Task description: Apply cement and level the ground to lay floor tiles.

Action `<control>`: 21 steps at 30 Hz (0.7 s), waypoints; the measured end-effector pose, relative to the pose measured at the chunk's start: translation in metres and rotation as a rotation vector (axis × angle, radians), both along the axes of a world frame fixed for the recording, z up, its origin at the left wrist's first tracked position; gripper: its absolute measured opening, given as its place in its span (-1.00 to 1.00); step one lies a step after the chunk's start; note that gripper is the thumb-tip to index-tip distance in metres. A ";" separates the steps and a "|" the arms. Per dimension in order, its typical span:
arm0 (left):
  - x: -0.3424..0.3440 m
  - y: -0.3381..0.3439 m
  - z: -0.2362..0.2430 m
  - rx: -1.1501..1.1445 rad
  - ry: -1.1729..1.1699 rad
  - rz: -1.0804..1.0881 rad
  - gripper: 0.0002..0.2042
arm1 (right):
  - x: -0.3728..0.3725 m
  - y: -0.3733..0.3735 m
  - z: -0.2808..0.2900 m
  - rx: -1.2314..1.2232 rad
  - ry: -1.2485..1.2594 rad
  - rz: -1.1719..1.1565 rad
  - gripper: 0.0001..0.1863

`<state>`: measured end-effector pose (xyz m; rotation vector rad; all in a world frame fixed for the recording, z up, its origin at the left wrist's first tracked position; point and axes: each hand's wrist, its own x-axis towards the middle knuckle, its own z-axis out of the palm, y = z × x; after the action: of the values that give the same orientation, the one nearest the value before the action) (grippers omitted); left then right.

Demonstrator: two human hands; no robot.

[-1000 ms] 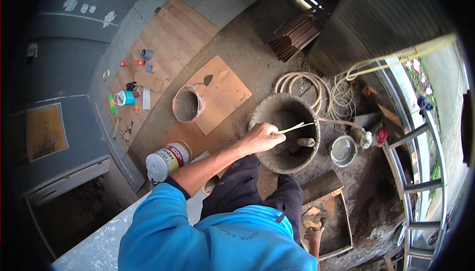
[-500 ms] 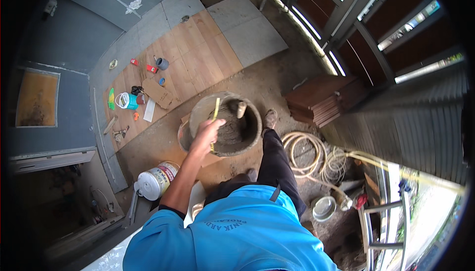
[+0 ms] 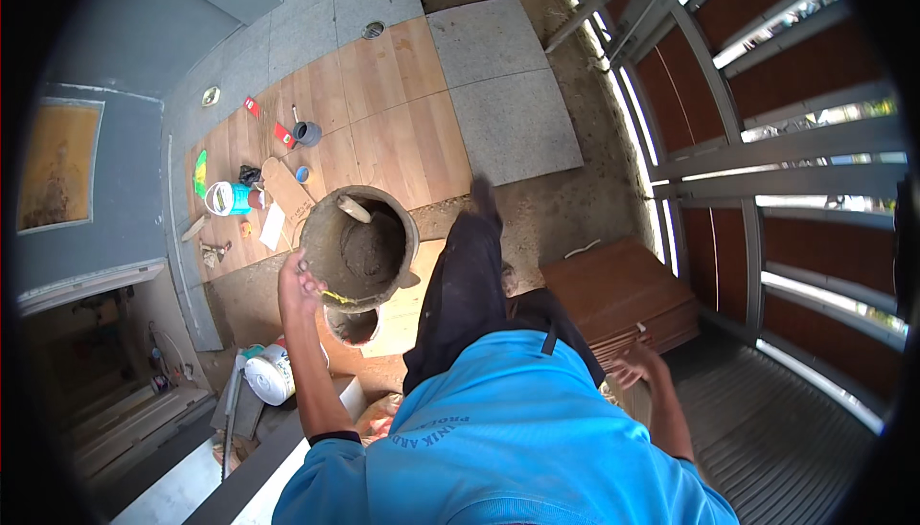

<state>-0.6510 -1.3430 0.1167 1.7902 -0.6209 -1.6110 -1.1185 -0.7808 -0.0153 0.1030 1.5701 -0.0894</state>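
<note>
A round grey bucket (image 3: 331,238) has wet-looking grey mortar (image 3: 374,249) inside. A pale tool handle (image 3: 354,208) sticks up out of the mortar. At the bucket's near left rim, my left hand (image 3: 301,281) is closed round its yellow handle (image 3: 335,295). Partly hidden under the near side of this bucket is a second, pale container (image 3: 351,326); whether the two touch I cannot tell. Out to the right, my right hand (image 3: 636,366) holds nothing, its fingers apart, close to a stack of brown boards (image 3: 604,295).
Beyond the bucket, wood-look planks (image 3: 383,142) hold a teal-and-white pail (image 3: 228,199), a grey cup (image 3: 307,133), red packets and cardboard (image 3: 285,189). Grey tiles (image 3: 513,127) adjoin them. A white bucket (image 3: 270,376) stands near left. A metal-framed fence (image 3: 704,75) rises at right.
My left hand and the mortar bucket have shifted left, nearer the planks, uncovering more of the container below. My right hand has come into view. My legs and the view have turned.
</note>
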 end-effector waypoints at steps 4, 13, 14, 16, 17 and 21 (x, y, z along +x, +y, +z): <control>-0.056 -0.099 -0.015 0.095 0.012 0.100 -0.68 | -0.122 -0.098 -0.007 -0.103 0.177 -0.055 -0.70; -0.154 -0.305 -0.141 0.337 0.013 0.232 -0.67 | -0.219 -0.267 0.045 0.207 0.167 -0.163 -0.85; -0.169 -0.331 -0.158 0.360 0.025 0.241 -0.66 | -0.228 -0.301 0.045 0.227 0.168 -0.072 -0.84; -0.193 -0.369 -0.184 0.335 0.027 0.228 -0.65 | -0.258 -0.351 0.049 0.260 0.166 0.040 -0.82; -0.206 -0.393 -0.194 0.297 0.038 0.213 -0.64 | -0.279 -0.381 0.045 0.278 0.172 0.150 -0.80; -0.290 -0.496 -0.234 0.254 0.106 0.220 -0.62 | -0.394 -0.465 0.027 0.162 0.317 0.065 -0.79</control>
<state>-0.9413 -1.8388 -0.1173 1.8625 -0.1687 -1.6759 -1.5126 -1.2460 0.0122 0.1713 1.8948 0.0774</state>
